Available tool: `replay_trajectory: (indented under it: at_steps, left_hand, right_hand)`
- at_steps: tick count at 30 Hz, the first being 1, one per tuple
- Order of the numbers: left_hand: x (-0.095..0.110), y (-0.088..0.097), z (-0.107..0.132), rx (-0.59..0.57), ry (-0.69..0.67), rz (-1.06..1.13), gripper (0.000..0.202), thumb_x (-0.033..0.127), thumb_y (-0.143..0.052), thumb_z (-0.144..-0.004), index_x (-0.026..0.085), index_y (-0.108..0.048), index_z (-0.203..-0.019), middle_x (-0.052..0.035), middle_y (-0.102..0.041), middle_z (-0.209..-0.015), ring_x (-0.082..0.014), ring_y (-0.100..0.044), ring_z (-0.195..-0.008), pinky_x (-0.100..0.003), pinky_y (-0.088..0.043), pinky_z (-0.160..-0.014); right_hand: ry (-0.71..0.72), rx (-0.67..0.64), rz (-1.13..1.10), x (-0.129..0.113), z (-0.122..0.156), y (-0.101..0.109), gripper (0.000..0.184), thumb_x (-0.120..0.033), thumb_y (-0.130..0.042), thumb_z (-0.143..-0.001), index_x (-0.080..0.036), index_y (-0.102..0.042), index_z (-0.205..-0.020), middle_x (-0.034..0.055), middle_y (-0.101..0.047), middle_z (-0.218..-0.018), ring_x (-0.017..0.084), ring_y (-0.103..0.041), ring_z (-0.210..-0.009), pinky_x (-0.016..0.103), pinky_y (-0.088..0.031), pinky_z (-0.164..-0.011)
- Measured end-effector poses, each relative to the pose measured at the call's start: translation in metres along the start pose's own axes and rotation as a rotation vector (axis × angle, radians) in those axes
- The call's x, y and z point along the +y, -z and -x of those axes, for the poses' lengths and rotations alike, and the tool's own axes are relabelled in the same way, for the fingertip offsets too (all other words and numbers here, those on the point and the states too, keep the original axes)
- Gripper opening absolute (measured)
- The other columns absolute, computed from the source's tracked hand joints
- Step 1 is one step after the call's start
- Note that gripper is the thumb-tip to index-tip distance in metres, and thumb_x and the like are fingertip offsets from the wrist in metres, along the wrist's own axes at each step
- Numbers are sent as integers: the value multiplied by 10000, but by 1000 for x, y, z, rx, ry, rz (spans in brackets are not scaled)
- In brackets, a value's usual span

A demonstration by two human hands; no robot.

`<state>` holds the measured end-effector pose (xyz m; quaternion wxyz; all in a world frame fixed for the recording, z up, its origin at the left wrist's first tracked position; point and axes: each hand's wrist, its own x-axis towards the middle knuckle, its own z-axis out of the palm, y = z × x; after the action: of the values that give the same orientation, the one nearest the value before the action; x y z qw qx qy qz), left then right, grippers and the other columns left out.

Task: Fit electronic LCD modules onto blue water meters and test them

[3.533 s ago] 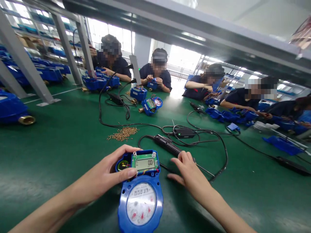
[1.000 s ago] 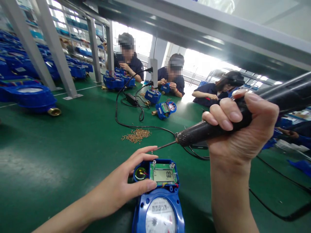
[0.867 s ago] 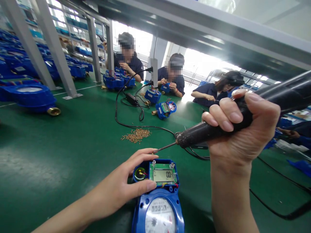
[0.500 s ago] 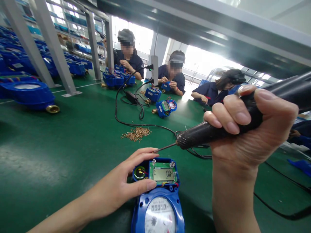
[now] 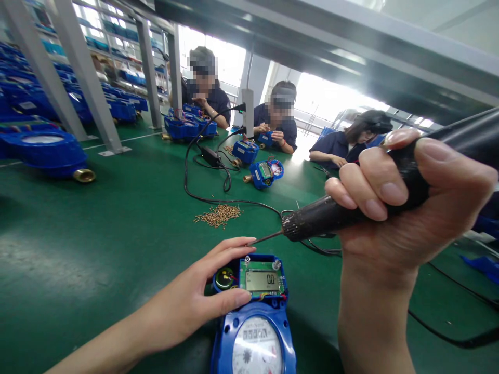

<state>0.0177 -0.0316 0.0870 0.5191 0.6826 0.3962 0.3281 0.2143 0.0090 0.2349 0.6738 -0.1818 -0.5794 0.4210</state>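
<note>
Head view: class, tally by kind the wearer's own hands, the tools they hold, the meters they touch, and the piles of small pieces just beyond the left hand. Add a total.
Hands: 2 (left hand, right hand)
Tools held: 1 (black screwdriver)
Meters touched: 1 (blue meter)
Piles: 1 (brass-coloured pieces)
Total: 5

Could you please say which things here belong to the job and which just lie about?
Likely in the job:
black screwdriver in the right hand
open blue meter, left hand holding it
pile of screws

Lying about:
blue meter, far left
meter beyond the screws
</note>
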Motion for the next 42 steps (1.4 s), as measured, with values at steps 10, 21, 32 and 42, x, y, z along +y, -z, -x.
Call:
replay_trajectory:
  at_steps: [10, 21, 32, 42]
  left_hand:
    - [0, -2, 0, 2, 33, 36, 521, 531, -690, -845, 418, -570, -1339, 50, -378, -1580, -298, -289, -1483, -532, -181, -1245]
    - [1, 0, 1, -26, 61, 40, 533, 536, -675, -858, 483, -524, -1366, 118, -322, -1609, -270, -246, -1506, -469, -179, -1255]
    - [-2, 0, 2, -29, 36, 7, 531, 536, -659, -875, 535, -481, -1375, 143, -311, -1614, -245, -244, -1512, -467, -178, -1253]
    - [0, 0, 1, -29, 33, 0, 540, 526, -645, -888, 477, -485, -1402, 101, -304, -1628, -272, -236, -1515, -498, -160, -1253]
  right_hand:
    - [-196, -253, -120, 8, -32, -3, 77, -188, -625, -768, -199, -553, -744, -131, -327, -415, 26, -243, -325, 191, -277, -364]
    - [-189, -261, 49, -5, -28, -27, 290, -347, -706, -761, -226, -469, -647, -124, -242, -354, 50, -198, -273, 227, -242, -313]
    - [-179, -130, 157, -15, -23, -34, 418, -441, -721, -805, -219, -438, -591, -114, -275, -302, 49, -212, -239, 222, -234, -282]
    - [-183, -147, 165, -16, -22, -33, 425, -452, -745, -776, -222, -435, -598, -117, -276, -307, 51, -205, -239, 227, -227, -288]
